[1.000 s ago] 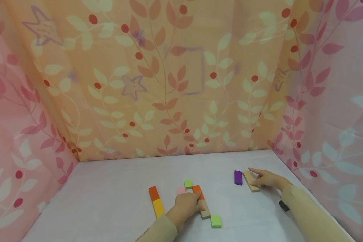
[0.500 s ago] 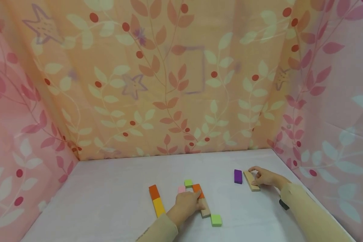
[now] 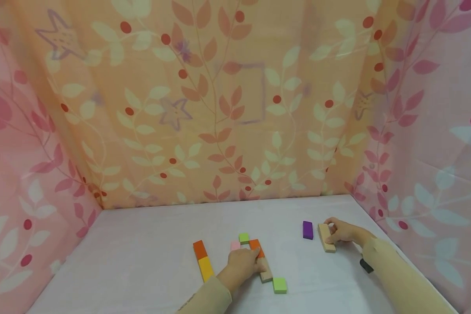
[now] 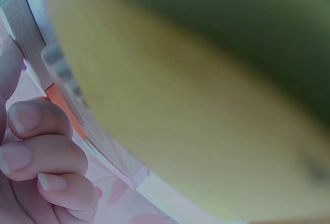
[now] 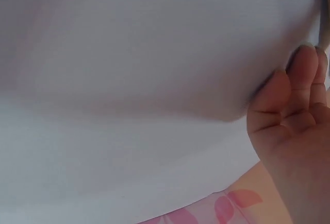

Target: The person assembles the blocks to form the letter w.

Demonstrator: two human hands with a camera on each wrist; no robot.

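In the head view my right hand [image 3: 344, 231] pinches a long plain wooden block [image 3: 324, 239], with the index finger at its far end and the thumb on its near side. A short purple block [image 3: 308, 230] lies to its left. My left hand [image 3: 238, 269] rests by an orange block [image 3: 256, 247] and a plain wooden block [image 3: 264, 275] set end to end, index finger and thumb touching them. Its fingers are curled in the left wrist view, the thumb against the wooden block [image 4: 25, 28]. A pink block [image 3: 235, 246] is partly hidden behind this hand.
Light green blocks [image 3: 244, 238] [image 3: 280, 285] lie beyond and right of the left hand. To its left, a dark orange block [image 3: 199, 249] and a yellow block [image 3: 206, 268] form a row. Patterned curtains [image 3: 227, 131] surround the white table [image 3: 141, 253].
My right index finger has bent from straight to the far end of the long wooden block. That block has turned slightly and its far end has shifted right. The left hand stays put.
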